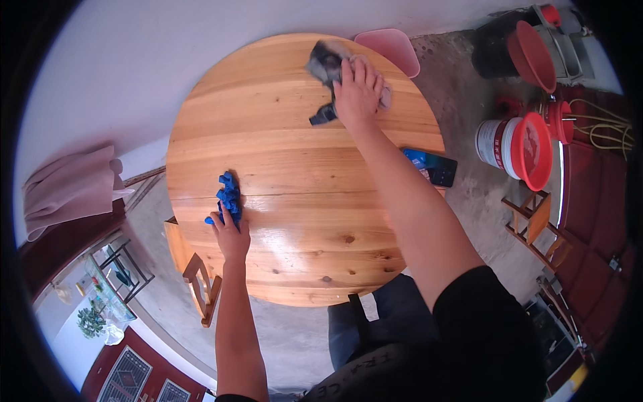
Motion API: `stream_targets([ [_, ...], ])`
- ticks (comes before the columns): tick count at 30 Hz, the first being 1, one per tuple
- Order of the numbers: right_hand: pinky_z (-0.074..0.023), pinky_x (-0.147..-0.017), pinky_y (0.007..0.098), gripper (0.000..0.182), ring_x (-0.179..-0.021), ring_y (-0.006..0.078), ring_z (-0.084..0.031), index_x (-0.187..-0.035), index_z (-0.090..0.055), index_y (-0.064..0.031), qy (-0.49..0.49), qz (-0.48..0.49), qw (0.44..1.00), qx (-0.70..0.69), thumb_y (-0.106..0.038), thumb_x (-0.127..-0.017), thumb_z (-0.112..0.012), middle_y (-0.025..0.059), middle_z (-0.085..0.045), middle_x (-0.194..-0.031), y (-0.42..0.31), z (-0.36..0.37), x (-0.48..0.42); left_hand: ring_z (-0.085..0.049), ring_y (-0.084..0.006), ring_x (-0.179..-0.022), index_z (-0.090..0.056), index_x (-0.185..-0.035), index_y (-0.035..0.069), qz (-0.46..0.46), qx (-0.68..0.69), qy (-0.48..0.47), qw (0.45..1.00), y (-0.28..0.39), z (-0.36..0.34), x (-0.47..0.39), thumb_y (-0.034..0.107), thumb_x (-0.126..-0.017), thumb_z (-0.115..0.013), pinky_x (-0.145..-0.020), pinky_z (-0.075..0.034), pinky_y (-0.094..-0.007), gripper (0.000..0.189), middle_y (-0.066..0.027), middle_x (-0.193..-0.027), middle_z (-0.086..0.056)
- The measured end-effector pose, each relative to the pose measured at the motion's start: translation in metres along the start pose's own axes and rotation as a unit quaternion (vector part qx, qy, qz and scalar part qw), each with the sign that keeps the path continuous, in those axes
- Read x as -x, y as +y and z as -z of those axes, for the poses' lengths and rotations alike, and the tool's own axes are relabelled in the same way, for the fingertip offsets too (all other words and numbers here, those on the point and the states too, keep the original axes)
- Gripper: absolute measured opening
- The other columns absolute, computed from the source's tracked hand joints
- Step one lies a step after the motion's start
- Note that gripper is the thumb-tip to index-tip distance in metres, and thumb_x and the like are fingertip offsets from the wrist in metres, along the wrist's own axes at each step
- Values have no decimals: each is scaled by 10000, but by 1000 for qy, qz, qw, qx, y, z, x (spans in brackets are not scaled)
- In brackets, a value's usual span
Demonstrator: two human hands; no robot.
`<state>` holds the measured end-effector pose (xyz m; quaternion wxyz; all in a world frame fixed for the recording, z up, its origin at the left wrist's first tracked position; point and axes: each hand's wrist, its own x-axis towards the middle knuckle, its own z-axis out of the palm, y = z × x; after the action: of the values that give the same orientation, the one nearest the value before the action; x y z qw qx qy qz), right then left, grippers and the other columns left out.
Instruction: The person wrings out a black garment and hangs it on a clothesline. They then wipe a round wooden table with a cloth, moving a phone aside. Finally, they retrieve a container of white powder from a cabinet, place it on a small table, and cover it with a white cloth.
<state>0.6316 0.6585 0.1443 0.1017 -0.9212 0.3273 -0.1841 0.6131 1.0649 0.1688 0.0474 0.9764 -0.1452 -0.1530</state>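
Observation:
A round wooden table (301,166) fills the middle of the view. My right hand (359,93) lies on a crumpled grey and black cloth (329,60) near the table's far edge, fingers spread over it; the cloth is slightly blurred. At the left side of the tabletop, my left hand (232,233) touches the lower end of a crumpled blue cloth (229,193) with its fingertips. Whether those fingers grip it does not show clearly. A dark phone (444,171) rests at the right edge, beside a blue packet (419,158) partly hidden by my right forearm.
Beyond the table's far edge is a pink bin (392,50). Red basins (533,151) and a white bucket (492,143) stand on the right. A wooden chair (201,291) is close at lower left, with a small wooden stool (537,218) at right. A wall borders the far left side.

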Motion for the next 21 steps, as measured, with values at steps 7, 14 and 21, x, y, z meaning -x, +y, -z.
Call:
stream_targets([
  [7,-107,-1031,555,560,-1254,365,-241,-1255,-445,-113,-46,96,993,-55,-367,-767,-554,167,-341,-1330,-111,-22,31,-322,-503,-1153,-200,-1385,101,3,-34,0,999,7,6,-1,167,-773,-551,-979,-306,-465,708,-336,-1306,-251],
  [14,-109,-1058,516,567,-1278,341,-232,-1219,-473,-111,-180,240,937,-179,-303,-711,-636,147,-347,-1337,-98,40,176,-341,-467,-1161,-183,-1392,120,-3,-114,1,993,-4,-11,-3,77,-773,-523,-977,-316,-419,707,-313,-1309,-261],
  [21,-143,-1058,486,609,-1262,324,-263,-1254,-430,-93,-300,223,906,-200,-251,-705,-641,141,-363,-1320,-54,133,289,-350,-426,-1154,-182,-1386,116,15,-47,44,998,-6,-17,4,86,-760,-554,-965,-319,-430,729,-247,-1315,-259],
])
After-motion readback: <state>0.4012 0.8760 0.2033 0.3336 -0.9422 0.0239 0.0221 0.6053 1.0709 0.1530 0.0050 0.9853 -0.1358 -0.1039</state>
